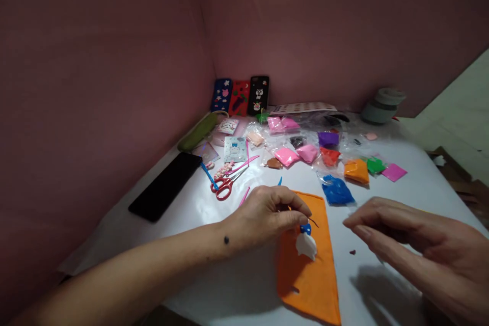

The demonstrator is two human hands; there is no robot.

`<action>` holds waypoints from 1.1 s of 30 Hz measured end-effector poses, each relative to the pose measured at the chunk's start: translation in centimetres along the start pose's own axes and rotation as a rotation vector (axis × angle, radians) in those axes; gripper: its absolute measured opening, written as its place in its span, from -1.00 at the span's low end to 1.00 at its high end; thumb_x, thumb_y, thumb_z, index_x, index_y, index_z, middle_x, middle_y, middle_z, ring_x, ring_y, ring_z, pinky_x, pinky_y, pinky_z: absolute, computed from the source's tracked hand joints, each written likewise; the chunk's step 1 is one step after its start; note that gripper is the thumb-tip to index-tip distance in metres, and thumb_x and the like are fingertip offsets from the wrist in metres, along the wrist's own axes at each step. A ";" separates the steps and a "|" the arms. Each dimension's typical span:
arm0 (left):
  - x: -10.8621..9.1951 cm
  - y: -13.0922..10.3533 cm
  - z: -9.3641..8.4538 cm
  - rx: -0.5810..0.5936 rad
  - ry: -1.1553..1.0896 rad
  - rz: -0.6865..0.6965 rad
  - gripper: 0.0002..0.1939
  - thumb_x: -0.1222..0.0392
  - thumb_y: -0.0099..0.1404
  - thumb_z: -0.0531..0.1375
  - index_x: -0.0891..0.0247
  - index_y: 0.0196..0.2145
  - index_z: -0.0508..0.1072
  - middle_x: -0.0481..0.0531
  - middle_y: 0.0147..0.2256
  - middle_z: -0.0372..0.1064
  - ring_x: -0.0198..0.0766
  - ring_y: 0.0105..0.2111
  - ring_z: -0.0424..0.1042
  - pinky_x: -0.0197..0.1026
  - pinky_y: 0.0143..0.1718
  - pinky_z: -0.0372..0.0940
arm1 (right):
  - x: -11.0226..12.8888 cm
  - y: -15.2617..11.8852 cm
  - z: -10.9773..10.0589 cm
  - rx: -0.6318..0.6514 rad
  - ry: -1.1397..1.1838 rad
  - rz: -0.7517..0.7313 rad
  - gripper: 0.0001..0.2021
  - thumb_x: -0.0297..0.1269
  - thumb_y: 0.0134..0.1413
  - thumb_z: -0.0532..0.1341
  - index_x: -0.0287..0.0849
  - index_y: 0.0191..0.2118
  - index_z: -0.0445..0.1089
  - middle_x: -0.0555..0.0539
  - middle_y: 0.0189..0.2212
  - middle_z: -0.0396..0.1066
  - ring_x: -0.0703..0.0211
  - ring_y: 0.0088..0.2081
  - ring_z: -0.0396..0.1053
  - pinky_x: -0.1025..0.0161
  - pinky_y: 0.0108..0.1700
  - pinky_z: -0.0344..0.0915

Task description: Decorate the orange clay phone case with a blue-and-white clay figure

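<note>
My left hand (271, 214) reaches over an orange clay-covered phone case (311, 282). Its thumb and forefinger pinch a thin dark clay strand (314, 222), whose free end sticks out to the right. Just below the fingertips, a white clay cat-head shape (306, 246) and a blue piece with white dots (305, 229) lie on the case. My right hand (428, 252) is raised right of the case, thumb and fingers pressed together. Whatever sits between those fingertips is hidden or too small to name. On the white table nearby lies a small dark-red clay bit (352, 252).
Red-handled scissors (223, 188), a black phone (166, 186) and a green pouch (197, 132) lie to the left. Bagged clay, including a blue packet (337, 190) and orange packet (356, 170), spreads behind. Decorated cases (240, 98) lean on the wall; a jar (382, 107) stands back right.
</note>
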State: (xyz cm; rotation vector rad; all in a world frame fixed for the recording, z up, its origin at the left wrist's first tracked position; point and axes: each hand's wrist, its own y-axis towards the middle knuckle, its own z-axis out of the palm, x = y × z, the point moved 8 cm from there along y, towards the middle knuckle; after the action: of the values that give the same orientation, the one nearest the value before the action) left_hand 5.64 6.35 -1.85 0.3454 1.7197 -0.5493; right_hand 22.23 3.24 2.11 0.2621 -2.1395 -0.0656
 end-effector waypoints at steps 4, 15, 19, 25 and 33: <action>-0.3 -0.7 0.2 0.022 0.004 -0.076 -0.88 0.26 0.16 0.20 0.35 -0.36 0.51 -0.10 -0.59 0.31 -0.43 -0.62 0.24 -0.38 -0.61 0.15 | 0.9 1.7 1.0 0.115 -0.147 -0.004 -0.74 0.00 0.06 0.17 -0.04 -0.42 0.47 -0.07 -0.47 0.48 0.04 -0.46 0.41 0.16 -0.48 0.26; -0.8 1.2 -0.3 -0.055 0.189 0.008 -0.91 0.31 0.16 0.19 0.31 -0.40 0.52 -0.05 -0.43 0.44 -0.33 -0.38 0.36 -0.29 -0.33 0.24 | -0.6 1.9 2.4 0.119 -0.118 0.045 -0.88 -0.25 -0.01 0.21 -0.09 -0.31 0.43 -0.01 -0.37 0.44 0.19 -0.45 0.27 0.21 -0.40 0.24; -0.7 2.1 -0.5 -0.087 0.291 0.050 -0.89 0.32 0.17 0.19 0.30 -0.38 0.53 -0.06 -0.40 0.46 -0.32 -0.36 0.37 -0.29 -0.32 0.23 | -0.7 1.9 2.7 0.059 -0.181 -0.059 -0.90 -0.38 -0.02 0.23 -0.11 -0.31 0.39 0.00 -0.38 0.42 0.23 -0.45 0.26 0.27 -0.43 0.24; -0.2 2.6 -0.6 -0.103 0.406 0.100 -0.89 0.36 0.18 0.19 0.30 -0.37 0.54 -0.05 -0.40 0.46 -0.33 -0.37 0.38 -0.30 -0.33 0.20 | -1.3 1.8 3.8 0.029 -0.216 -0.094 -0.93 -0.39 0.08 0.17 -0.13 -0.28 0.34 -0.09 -0.30 0.37 0.12 -0.30 0.30 0.24 -0.38 0.24; -0.2 2.8 -0.4 -0.138 0.520 0.205 -0.91 0.40 0.20 0.21 0.32 -0.39 0.52 -0.03 -0.42 0.42 -0.31 -0.38 0.34 -0.25 -0.33 0.16 | -1.5 1.7 4.4 0.022 -0.279 -0.213 -0.86 -0.52 0.12 0.12 -0.18 -0.27 0.36 -0.12 -0.31 0.33 0.08 -0.25 0.31 0.15 -0.25 0.29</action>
State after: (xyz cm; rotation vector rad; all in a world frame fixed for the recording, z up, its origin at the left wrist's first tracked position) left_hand 6.76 8.97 -2.08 0.5956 2.1754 -0.1935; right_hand 19.04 4.96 -1.29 0.5189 -2.3824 -0.2128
